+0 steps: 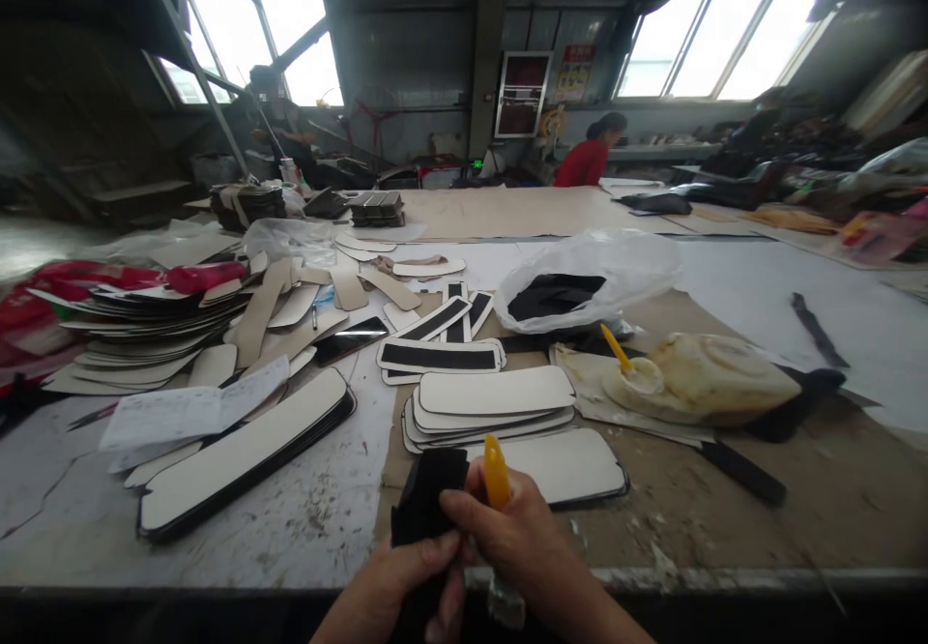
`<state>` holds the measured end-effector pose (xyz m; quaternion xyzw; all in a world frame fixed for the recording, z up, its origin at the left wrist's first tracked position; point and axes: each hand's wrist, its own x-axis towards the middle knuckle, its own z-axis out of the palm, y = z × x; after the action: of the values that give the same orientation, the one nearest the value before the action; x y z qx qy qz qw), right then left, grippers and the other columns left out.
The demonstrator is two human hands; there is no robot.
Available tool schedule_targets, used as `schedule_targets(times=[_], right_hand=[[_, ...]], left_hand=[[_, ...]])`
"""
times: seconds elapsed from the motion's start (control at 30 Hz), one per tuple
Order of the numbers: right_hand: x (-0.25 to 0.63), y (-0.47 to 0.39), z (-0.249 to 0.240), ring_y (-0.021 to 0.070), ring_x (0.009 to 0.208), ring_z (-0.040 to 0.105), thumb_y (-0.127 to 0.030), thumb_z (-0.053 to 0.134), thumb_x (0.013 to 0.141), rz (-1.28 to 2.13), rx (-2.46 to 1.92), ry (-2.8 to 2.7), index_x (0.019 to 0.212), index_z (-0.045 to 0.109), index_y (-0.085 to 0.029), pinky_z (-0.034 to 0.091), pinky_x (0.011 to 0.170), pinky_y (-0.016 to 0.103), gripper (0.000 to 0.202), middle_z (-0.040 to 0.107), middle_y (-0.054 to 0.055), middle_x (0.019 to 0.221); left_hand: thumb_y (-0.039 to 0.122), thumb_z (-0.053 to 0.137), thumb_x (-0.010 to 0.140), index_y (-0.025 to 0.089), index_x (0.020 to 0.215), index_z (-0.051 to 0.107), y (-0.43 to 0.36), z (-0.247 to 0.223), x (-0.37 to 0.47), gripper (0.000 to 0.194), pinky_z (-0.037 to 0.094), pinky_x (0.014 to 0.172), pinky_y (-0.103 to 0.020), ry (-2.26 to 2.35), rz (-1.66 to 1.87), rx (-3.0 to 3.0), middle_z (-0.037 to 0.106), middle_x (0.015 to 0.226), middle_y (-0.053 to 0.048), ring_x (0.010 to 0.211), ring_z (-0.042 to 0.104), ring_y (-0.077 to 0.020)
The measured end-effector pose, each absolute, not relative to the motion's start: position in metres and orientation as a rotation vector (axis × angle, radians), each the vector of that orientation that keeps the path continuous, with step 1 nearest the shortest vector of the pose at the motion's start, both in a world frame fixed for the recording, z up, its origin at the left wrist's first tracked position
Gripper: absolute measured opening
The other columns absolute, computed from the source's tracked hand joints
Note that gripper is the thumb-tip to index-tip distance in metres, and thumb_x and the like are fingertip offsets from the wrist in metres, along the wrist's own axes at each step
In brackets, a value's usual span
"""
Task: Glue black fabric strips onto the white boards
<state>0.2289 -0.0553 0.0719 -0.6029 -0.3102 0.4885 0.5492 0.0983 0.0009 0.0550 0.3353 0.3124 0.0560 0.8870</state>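
Near the table's front edge, my left hand (406, 576) is closed around a black strip of material (427, 494), whose lower part hangs below the table edge. My right hand (526, 528) grips a yellow-handled tool (496, 470), its handle rising between thumb and fingers. Thumb and fingertips of that hand also pinch the black strip, meeting the left fingers. What the tool's lower end is cannot be made out. Just beyond both hands lies a stack of long white panels (493, 393) with rounded corners. One more white panel (572, 465) with a dark edge lies beside it.
Right of the stack lies a yellowed plastic container (725, 378) with a yellow stick (615, 346) in its opening. Behind is a clear bag (616, 262) of black pieces. Leftward are stacked panels (246, 451), a phone (352, 339) and papers (188, 412). People are visible farther back.
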Motion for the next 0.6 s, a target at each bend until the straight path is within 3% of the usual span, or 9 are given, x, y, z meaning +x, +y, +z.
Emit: schedule_targets(times=[0.13,0.3,0.6], right_hand=[[0.234,-0.068,0.070,0.0076,0.044,0.043,-0.047,0.052,0.077,1.123,-1.509,-0.785,0.058,0.050,-0.017,0.034,0.047,0.020,0.035,0.051,-0.004,0.046],[0.249,-0.080,0.062,0.0056,0.038,0.035,-0.052,0.050,0.076,1.031,-1.617,-0.663,0.058,0.049,-0.017,0.027,0.039,0.020,0.039,0.042,-0.007,0.043],[0.249,-0.092,0.060,0.0123,0.052,0.054,-0.047,0.064,0.069,0.992,-1.382,-0.139,0.074,0.049,-0.021,0.042,0.044,0.023,0.030,0.055,-0.004,0.063]], left_hand=[[0.032,0.056,0.077,0.011,0.078,0.064,-0.007,0.052,0.102,0.022,0.029,0.043,-0.019,0.692,0.098,0.715,0.061,0.050,-0.003,0.038,0.045,-0.0064],[0.033,0.062,0.072,0.009,0.078,0.066,-0.010,0.055,0.102,0.025,0.030,0.044,-0.018,0.759,0.090,0.760,0.066,0.059,-0.006,0.042,0.050,-0.0072],[0.050,0.065,0.063,0.011,0.069,0.066,-0.031,0.018,0.096,0.039,0.033,0.044,-0.024,0.815,0.083,0.942,0.065,0.057,-0.008,0.042,0.053,-0.0125]])
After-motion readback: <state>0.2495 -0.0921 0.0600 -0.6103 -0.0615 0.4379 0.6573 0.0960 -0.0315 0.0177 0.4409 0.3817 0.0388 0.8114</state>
